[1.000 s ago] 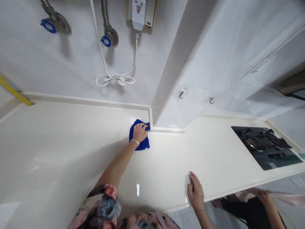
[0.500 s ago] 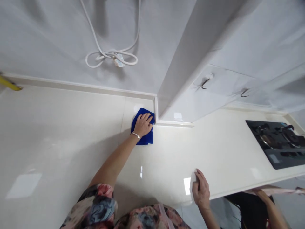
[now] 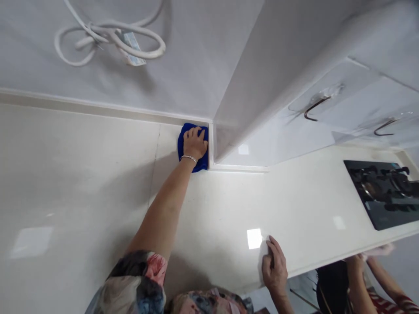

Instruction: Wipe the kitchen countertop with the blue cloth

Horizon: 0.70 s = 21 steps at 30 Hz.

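A blue cloth (image 3: 203, 162) lies on the white countertop (image 3: 225, 205), pushed into the inner corner where the raised back strip meets the jutting wall. My left hand (image 3: 195, 143) presses down on it with bent fingers, and cloth shows on both sides of the hand. A bracelet (image 3: 189, 158) circles that wrist. Near the counter's front edge, my right hand (image 3: 275, 266) rests on the surface, fingers stretched out and holding nothing.
A white wall column (image 3: 242, 96) juts out beside the cloth. Hooks (image 3: 316, 109) stick out from its side, and a tied white cable (image 3: 131, 41) hangs at upper left. A black gas hob (image 3: 382, 189) sits at right. Another person's arms (image 3: 358, 283) are at lower right.
My left hand has slid the cloth farther back, up against the back strip in the corner. My right hand stays by the front edge. The view has shifted closer to the wall.
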Each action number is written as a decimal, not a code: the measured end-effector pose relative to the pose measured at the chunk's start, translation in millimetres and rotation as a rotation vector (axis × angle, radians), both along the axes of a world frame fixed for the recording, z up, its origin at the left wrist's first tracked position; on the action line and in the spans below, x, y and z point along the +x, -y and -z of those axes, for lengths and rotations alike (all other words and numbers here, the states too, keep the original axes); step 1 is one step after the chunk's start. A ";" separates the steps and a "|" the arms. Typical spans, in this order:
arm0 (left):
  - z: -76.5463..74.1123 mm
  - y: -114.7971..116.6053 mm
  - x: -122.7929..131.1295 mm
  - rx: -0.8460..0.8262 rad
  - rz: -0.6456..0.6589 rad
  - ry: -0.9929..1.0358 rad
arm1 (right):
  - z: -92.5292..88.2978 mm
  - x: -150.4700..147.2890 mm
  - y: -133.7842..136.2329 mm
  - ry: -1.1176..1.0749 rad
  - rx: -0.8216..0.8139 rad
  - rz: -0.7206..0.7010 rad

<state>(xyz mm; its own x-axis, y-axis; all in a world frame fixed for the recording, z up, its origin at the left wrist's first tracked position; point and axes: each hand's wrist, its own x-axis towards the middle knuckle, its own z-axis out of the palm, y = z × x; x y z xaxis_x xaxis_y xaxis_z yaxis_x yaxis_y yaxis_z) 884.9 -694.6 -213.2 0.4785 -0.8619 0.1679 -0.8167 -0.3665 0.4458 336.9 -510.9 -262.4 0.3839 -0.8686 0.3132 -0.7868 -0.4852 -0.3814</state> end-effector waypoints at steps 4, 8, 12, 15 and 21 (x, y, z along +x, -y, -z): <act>1.2 4.8 0.8 -0.011 -0.049 0.014 | 1.2 0.0 0.4 0.001 -0.004 -0.003; 0.5 1.0 0.2 -0.017 -0.041 -0.001 | 7.3 0.0 2.7 0.024 -0.031 -0.015; 0.3 -15.7 -4.3 -0.022 -0.017 -0.013 | 12.5 1.7 6.2 0.059 -0.051 -0.019; 0.0 -39.6 -14.4 -0.029 0.020 -0.001 | 14.8 3.5 7.7 0.097 -0.059 -0.008; -2.4 -96.7 -44.0 -0.038 0.087 0.034 | 20.5 5.9 11.9 0.134 -0.096 -0.043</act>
<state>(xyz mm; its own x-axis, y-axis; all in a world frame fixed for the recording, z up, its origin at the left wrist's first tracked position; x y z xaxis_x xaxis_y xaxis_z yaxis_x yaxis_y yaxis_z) 840.9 -598.0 -210.8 0.3959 -0.8924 0.2163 -0.8594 -0.2771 0.4298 342.7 -522.7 -282.9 0.3695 -0.8159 0.4448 -0.7095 -0.5568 -0.4319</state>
